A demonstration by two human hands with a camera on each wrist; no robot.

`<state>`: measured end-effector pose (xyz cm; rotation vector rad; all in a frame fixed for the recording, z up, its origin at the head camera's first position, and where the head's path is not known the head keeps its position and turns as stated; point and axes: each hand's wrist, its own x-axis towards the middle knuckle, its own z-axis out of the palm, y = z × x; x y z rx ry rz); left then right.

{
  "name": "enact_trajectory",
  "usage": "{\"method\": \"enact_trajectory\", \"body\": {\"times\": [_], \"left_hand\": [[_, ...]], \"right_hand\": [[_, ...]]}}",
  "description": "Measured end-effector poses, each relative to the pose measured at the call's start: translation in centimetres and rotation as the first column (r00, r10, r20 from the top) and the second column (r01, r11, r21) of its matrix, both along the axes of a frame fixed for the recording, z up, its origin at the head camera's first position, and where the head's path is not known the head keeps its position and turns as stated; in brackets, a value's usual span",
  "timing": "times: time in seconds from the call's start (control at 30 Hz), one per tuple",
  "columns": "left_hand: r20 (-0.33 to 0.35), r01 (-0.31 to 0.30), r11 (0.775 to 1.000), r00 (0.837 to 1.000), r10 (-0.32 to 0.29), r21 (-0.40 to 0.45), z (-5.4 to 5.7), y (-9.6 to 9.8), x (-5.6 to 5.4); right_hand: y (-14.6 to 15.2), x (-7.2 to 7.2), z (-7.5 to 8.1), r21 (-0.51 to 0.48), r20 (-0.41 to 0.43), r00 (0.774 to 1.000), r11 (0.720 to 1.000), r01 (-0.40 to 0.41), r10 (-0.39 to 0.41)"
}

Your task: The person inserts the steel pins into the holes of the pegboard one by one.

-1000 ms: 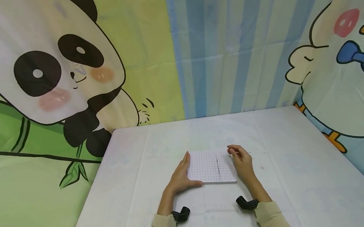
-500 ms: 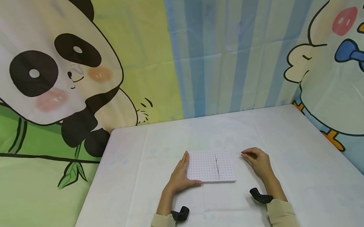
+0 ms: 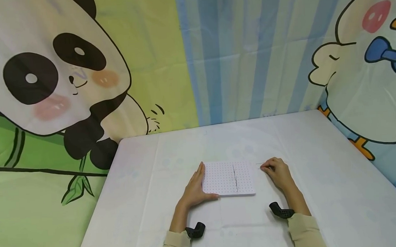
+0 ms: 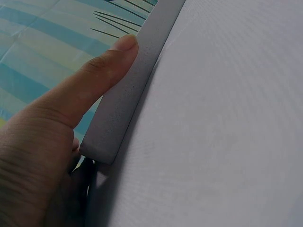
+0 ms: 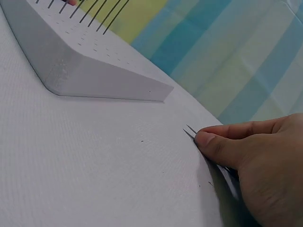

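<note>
A white board with a grid of small holes (image 3: 217, 178) lies on the white table. Several thin metal pins (image 3: 235, 178) stand in a line of its holes, right of the middle. My left hand (image 3: 194, 191) rests at the board's left front corner, fingers straight along the left side, thumb (image 4: 120, 52) against the front edge. Right of the board, my right hand (image 3: 279, 173) is low over the table. Its thumb and forefinger pinch a thin metal pin (image 5: 188, 133). The tip of a second pin (image 5: 191, 128) shows beside it, partly hidden by the fingers.
The white-covered table (image 3: 172, 154) extends around the board. Behind it hangs a printed cloth (image 3: 234, 54) with stripes, a panda and a white bird. Each wrist wears a black camera mount, one left (image 3: 195, 230) and one right (image 3: 281, 211).
My right hand has moved right, from the board's right edge to the pins on the table beside it, and its fingers have come together there. The left hand has stayed on the board.
</note>
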<state>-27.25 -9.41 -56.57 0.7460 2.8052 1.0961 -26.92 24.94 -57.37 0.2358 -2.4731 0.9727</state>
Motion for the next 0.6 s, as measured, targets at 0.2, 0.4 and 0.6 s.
{"method": "enact_trajectory", "body": {"times": [0.2, 0.4, 0.6], "left_hand": [[0.010, -0.007, 1.000, 1.000, 0.007, -0.004, 0.1, 0.0, 0.1], [0.011, -0.012, 1.000, 1.000, 0.012, -0.007, 0.0, 0.0, 0.1], [0.002, -0.003, 1.000, 1.000, 0.003, -0.005, 0.0, 0.0, 0.0]], "right_hand": [[-0.7, -0.1, 0.6, -0.038, -0.025, 0.999, 0.999, 0.023, -0.024], [-2.6, -0.3, 2.0, -0.225, -0.072, 0.997, 0.974, 0.025, -0.042], [-5.8, -0.5, 3.3, -0.409, -0.104, 0.994, 0.909, -0.082, 0.043]]}}
